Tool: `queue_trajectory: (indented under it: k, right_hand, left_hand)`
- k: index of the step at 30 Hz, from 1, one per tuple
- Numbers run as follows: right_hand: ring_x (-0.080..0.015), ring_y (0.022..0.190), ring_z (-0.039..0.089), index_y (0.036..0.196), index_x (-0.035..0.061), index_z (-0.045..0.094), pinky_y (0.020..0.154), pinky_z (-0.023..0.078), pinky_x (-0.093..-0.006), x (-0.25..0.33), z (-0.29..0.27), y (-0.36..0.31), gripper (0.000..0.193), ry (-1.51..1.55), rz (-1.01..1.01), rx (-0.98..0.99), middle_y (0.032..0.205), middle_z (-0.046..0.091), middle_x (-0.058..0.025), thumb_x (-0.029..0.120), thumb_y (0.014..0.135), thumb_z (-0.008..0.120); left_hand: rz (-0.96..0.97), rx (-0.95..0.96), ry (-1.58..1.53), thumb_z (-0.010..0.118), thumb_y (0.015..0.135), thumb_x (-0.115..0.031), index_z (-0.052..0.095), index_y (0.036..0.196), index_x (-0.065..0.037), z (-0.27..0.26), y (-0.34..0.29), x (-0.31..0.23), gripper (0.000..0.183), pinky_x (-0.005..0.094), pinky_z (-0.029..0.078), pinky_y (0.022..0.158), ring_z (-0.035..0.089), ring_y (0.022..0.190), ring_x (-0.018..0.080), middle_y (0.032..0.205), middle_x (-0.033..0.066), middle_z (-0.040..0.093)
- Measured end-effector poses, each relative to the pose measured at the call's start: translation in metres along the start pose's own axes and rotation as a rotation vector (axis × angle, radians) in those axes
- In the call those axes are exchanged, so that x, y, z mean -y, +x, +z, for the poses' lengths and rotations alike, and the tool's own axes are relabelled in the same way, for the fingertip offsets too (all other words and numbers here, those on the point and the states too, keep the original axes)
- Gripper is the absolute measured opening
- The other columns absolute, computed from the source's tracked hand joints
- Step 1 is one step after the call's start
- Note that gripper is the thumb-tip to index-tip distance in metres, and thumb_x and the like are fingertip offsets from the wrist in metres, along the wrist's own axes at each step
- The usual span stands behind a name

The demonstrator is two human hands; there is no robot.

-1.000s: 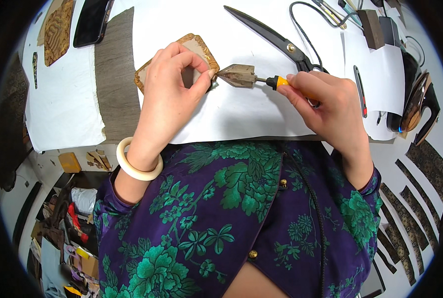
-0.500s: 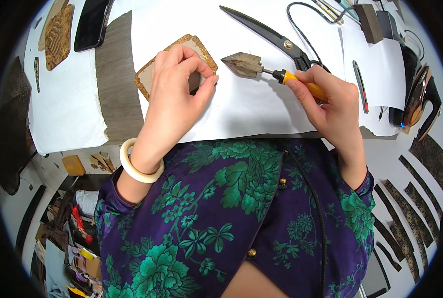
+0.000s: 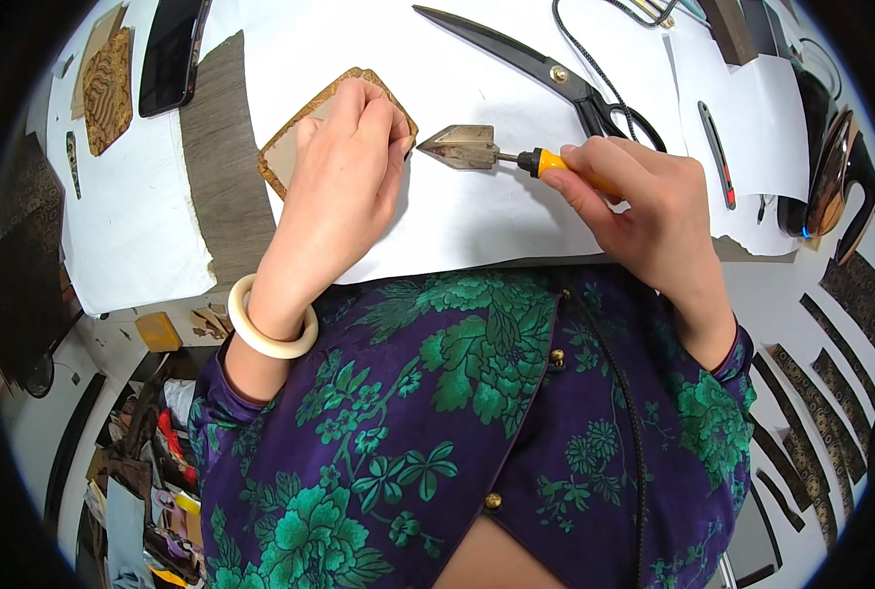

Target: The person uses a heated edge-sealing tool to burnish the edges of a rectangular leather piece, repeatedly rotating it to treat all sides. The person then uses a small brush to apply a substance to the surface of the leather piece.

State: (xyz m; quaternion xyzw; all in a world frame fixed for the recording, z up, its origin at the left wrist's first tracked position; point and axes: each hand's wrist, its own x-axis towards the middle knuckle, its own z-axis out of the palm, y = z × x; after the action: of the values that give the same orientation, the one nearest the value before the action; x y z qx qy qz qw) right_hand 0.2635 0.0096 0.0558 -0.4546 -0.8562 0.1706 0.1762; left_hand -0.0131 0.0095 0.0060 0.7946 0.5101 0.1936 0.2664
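My left hand point(image 3: 349, 167) lies over a grey-beige panel point(image 3: 282, 157) edged with gold brocade fabric. Its fingers are curled together at the panel's right edge, pinching there; the fingertips are partly hidden by the hand. In my right hand point(image 3: 644, 196) is a small pointed iron point(image 3: 465, 147) with a trowel-shaped metal head and a yellow-and-black handle. The iron's tip points left and sits just beside the panel's right corner, close to my left fingers. Beneath all this is white paper point(image 3: 477, 221).
Large black scissors point(image 3: 506, 44) lie beyond the iron. To the right are a utility knife point(image 3: 714, 152) and a clothes iron point(image 3: 830, 177). At far left are a phone point(image 3: 172, 54) and a patterned brocade piece point(image 3: 109, 93). A grey cloth strip point(image 3: 223, 147) runs beside the paper.
The left thumb and fingers, earlier curved in an open loop, have drawn together at the panel's edge. The small iron has moved left, its tip now nearer that edge.
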Motion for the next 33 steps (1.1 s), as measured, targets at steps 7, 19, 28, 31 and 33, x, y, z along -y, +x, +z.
queue_trajectory:
  k: [7,19,28,31,33]
  right_hand:
    - [-0.0250,0.050,0.055,0.082,0.0124,0.060,0.046,0.039,-0.0369,0.004,-0.003,0.008,0.026,-0.054,-0.030,0.039,0.060,0.051,-0.0042,0.025,0.094,0.079]
    - [-0.0272,0.049,0.055,0.087,0.0151,0.062,0.045,0.040,-0.0384,0.014,-0.008,0.020,0.018,-0.139,-0.056,0.137,0.059,0.051,-0.0046,0.024,0.096,0.075]
    - [-0.0273,0.051,0.058,0.090,0.0140,0.066,0.047,0.044,-0.0387,0.010,0.008,0.028,0.017,-0.020,0.016,-0.016,0.062,0.060,-0.0056,0.027,0.098,0.074]
    - [-0.0129,0.050,0.053,0.093,0.0085,0.069,0.049,0.038,-0.0279,0.005,0.013,0.019,0.018,0.223,0.213,-0.160,0.061,0.061,-0.0018,0.024,0.100,0.076]
    - [-0.0054,0.051,0.046,0.095,0.0054,0.069,0.050,0.033,-0.0229,0.001,0.014,0.013,0.020,0.450,0.356,-0.198,0.060,0.059,0.0019,0.022,0.102,0.075]
  left_hand:
    - [0.009,-0.037,-0.004,0.063,0.094,0.001,0.061,0.101,-0.002,0.003,-0.001,0.000,0.007,0.0395,0.035,0.083,0.057,0.093,0.0281,0.104,0.0123,0.057]
    - [-0.034,-0.070,-0.170,0.056,0.103,0.005,0.055,0.109,0.000,-0.005,-0.001,0.010,0.008,0.0301,0.047,0.069,0.054,0.075,0.0174,0.094,0.0092,0.057]
    - [-0.193,-0.128,-0.307,0.066,0.098,-0.007,0.058,0.113,0.000,-0.021,-0.007,0.017,0.019,0.0350,0.051,0.080,0.062,0.086,0.0271,0.099,0.0130,0.063]
    - [-0.031,-0.262,0.149,0.085,0.088,-0.024,0.062,0.122,-0.001,-0.033,-0.009,0.026,0.047,0.0387,0.050,0.092,0.062,0.103,0.0290,0.109,0.0115,0.065]
    - [-0.110,-0.148,0.239,0.093,0.075,-0.038,0.061,0.125,0.000,-0.030,-0.011,0.028,0.070,0.0433,0.047,0.098,0.059,0.110,0.0318,0.114,0.0123,0.065]
